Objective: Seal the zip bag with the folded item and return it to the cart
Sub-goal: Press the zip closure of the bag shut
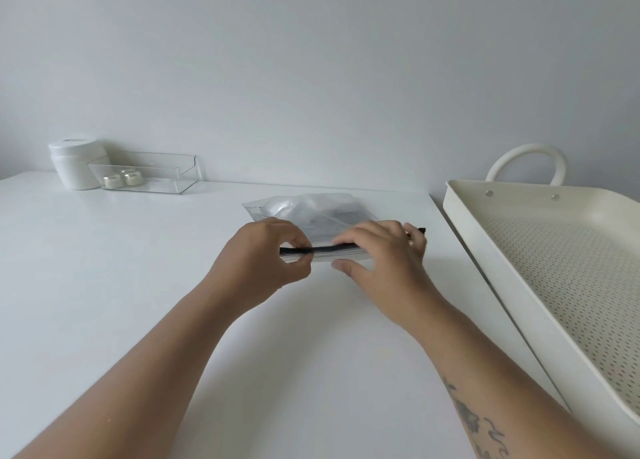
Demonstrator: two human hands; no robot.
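Note:
A clear zip bag (313,210) with a black zip strip (329,249) along its near edge lies on the white table (121,268). A pale folded item (311,204) shows through the plastic. My left hand (266,254) pinches the left end of the zip strip between thumb and fingers. My right hand (384,250) grips the right part of the strip, fingers over the top and thumb under the bag's edge. The black end of the zip pokes out past my right fingers. The cream cart tray (460,212) stands to the right of the table.
A white lidded jar (74,164) and a clear plastic bin (173,176) holding two small round pots (121,178) sit at the table's back left by the wall. The cart tray has a perforated floor, raised rim and a looped handle (526,157).

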